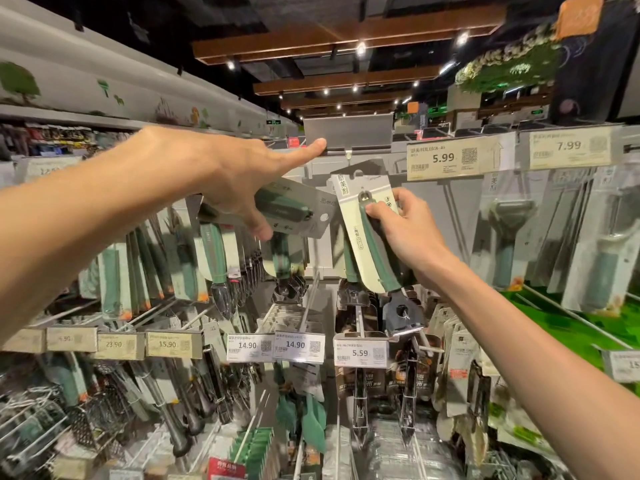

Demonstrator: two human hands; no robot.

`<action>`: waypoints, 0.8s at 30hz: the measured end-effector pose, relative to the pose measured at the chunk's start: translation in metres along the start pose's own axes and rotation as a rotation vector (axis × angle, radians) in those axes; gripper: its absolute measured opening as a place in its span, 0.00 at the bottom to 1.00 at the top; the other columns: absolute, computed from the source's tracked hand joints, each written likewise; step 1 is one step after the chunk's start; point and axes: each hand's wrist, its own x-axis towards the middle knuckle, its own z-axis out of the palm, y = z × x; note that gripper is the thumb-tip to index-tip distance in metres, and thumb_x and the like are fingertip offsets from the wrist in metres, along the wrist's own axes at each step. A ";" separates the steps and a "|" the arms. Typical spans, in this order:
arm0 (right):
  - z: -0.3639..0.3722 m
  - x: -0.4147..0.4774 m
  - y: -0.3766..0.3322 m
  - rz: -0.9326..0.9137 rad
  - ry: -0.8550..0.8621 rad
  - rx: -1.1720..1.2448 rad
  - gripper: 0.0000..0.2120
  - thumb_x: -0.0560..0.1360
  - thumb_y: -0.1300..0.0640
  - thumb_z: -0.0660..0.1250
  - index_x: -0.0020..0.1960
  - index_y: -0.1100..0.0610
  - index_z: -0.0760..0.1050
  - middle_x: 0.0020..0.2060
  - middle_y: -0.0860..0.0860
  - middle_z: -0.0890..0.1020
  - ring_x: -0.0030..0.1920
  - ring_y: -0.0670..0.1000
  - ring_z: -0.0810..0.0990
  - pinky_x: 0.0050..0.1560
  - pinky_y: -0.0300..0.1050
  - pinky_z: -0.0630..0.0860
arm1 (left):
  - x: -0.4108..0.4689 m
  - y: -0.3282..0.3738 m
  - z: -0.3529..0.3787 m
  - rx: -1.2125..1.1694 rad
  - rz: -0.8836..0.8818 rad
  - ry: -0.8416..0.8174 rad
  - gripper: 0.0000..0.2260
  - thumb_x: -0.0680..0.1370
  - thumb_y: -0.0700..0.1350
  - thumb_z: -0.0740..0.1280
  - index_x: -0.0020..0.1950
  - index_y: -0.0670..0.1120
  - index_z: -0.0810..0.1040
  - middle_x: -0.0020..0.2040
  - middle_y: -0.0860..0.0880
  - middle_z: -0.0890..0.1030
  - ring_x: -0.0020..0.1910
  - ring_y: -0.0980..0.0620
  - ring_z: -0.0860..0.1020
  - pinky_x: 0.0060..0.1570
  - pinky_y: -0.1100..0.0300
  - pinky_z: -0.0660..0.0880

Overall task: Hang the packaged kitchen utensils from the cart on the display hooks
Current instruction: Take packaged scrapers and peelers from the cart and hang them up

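My right hand (403,228) grips a carded utensil (372,233) with a green handle and a black head, its card top tilted up toward the display hook (349,154). My left hand (249,178) holds a second carded utensil (294,211) lying almost flat, while its index finger stretches out and touches the lower edge of the flipped-up label holder (348,133) above that hook. The cart is out of view.
Rows of hooks carry more green-handled utensils (214,251) at left and peelers (509,237) at right. Price tags (450,159) line the rail, and others (299,346) hang on the row below. Tongs and spatulas fill the lower hooks.
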 end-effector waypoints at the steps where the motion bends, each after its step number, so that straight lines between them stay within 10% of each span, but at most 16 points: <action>1: -0.001 0.000 0.000 0.001 -0.003 -0.002 0.04 0.80 0.53 0.64 0.54 0.49 0.73 0.45 0.41 0.81 0.42 0.40 0.81 0.39 0.37 0.75 | 0.000 0.000 0.000 -0.017 0.006 0.002 0.58 0.68 0.58 0.74 0.75 0.60 0.26 0.56 0.42 0.76 0.37 0.55 0.69 0.47 0.57 0.67; 19: 0.001 0.004 -0.002 0.141 -0.150 0.051 0.09 0.80 0.51 0.64 0.57 0.54 0.75 0.46 0.47 0.84 0.44 0.48 0.84 0.48 0.48 0.78 | -0.012 0.008 -0.014 0.164 -0.067 0.067 0.54 0.71 0.55 0.74 0.76 0.61 0.30 0.34 0.49 0.69 0.30 0.55 0.66 0.32 0.62 0.66; 24: 0.001 0.008 0.012 0.168 -0.152 0.020 0.11 0.80 0.51 0.64 0.59 0.55 0.74 0.47 0.49 0.84 0.42 0.46 0.84 0.42 0.43 0.80 | -0.011 0.008 -0.020 0.201 -0.073 0.052 0.54 0.70 0.55 0.74 0.76 0.62 0.32 0.51 0.53 0.75 0.31 0.55 0.69 0.31 0.62 0.63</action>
